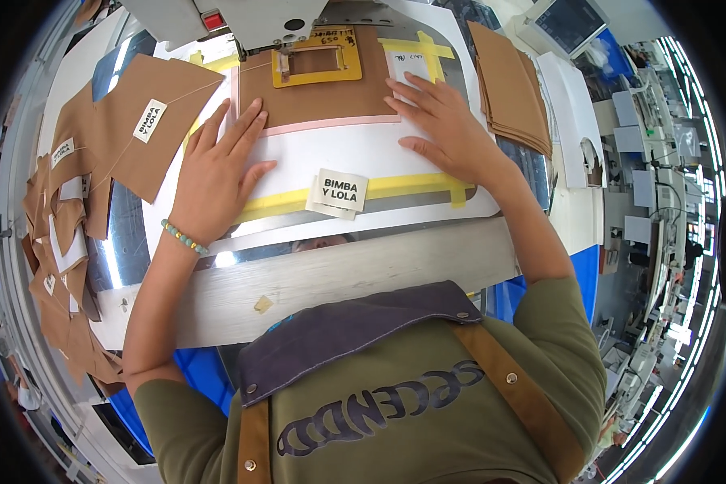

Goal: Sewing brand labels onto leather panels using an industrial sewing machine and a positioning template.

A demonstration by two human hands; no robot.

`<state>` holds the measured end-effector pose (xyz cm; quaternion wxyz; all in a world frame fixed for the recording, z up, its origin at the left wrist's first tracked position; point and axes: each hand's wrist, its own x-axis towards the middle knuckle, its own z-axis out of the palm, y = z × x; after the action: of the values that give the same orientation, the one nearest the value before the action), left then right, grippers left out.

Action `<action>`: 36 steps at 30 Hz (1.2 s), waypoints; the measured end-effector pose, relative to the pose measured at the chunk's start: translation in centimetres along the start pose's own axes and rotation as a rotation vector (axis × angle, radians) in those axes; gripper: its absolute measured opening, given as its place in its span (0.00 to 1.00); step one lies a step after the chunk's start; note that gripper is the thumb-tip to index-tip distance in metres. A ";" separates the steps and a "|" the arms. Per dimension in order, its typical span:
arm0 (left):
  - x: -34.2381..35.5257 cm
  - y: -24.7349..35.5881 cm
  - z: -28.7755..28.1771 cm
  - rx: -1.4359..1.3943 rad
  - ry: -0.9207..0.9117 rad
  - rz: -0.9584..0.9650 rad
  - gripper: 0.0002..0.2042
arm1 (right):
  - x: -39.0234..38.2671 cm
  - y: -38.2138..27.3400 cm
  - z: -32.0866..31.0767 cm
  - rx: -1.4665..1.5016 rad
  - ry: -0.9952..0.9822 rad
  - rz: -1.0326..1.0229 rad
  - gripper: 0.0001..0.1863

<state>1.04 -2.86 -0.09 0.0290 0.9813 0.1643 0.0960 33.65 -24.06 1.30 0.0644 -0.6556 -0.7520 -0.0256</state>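
A brown fabric or leather panel [323, 103] lies flat under the sewing machine head [270, 22], bordered by pink strips [331, 126]. A yellow rectangular frame [348, 66] with handwriting rests on the panel below the machine. My left hand [218, 165] lies flat, fingers stretched, its fingertips at the panel's left edge. My right hand [452, 133] is spread open, fingertips at the right edge beside a small white marked piece [409, 64]. Neither hand grips anything. Between my wrists, nearer to me, sit small white printed labels [343, 190], overlapping on yellow tape [281, 200].
Sewn brown pieces with white labels [149, 121] are linked by thread and heap up at the left. A stack of brown panels [510, 93] lies at the right. Beyond it stands a small screen unit [563, 28]. A metal table edge [363, 274] runs before me.
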 end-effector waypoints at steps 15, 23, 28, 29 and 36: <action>-0.7 -0.7 0.6 -0.272 0.201 -0.066 0.34 | -0.2 -0.6 1.3 0.144 0.123 0.078 0.34; -0.6 -0.8 0.6 -0.091 0.021 -0.030 0.31 | -0.5 -0.2 1.7 0.165 0.101 0.035 0.33; -0.5 -0.7 0.9 -0.143 0.107 -0.028 0.30 | -0.5 -0.2 2.1 0.164 0.172 0.026 0.34; -0.5 -0.7 0.7 -0.116 0.097 -0.029 0.30 | -0.4 -0.3 2.3 0.109 0.121 0.026 0.35; -0.7 -0.9 0.9 -0.061 0.040 -0.037 0.30 | -0.9 -0.2 2.3 0.194 0.109 0.036 0.37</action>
<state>0.31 -2.29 -1.13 0.0573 0.9747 0.1799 0.1199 33.43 -24.68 -1.12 0.1687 -0.6574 -0.7343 0.0129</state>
